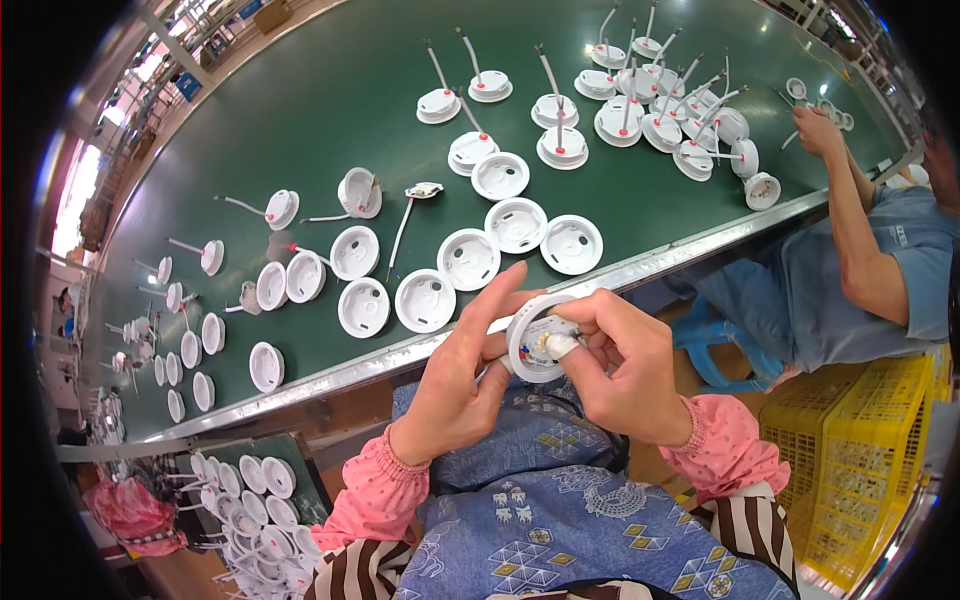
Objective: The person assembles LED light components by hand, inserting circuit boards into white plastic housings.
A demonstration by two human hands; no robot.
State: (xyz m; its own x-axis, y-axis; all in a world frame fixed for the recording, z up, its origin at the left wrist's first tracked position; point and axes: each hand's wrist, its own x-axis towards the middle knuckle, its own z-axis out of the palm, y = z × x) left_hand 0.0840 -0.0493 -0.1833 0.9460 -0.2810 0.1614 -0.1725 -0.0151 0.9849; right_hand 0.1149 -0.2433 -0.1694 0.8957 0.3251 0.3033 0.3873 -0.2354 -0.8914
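Close in front of me, over the table's near edge, I hold a round white lamp housing (pixel 516 338), tilted so its inside shows. A small circuit board (pixel 538 342) with coloured bits lies in it. My left hand (pixel 448 385) grips the left rim between thumb and fingers, with the index finger stretched out. From the other side, my right hand (pixel 632 375) is closed on the housing, its white-wrapped thumb pressing inside on the board. Just beyond stand several open white housings, such as a housing (pixel 572 245). A loose board with a white cable (pixel 424 189) lies among them.
Lamps with upright cables (pixel 625 118) crowd the far right of the green table (pixel 330 120). More housings (pixel 190 350) stand at the left. Lower left, a pile of housings (pixel 265 510) sits. A co-worker's hand (pixel 818 132) works at right, above yellow crates (pixel 870 450).
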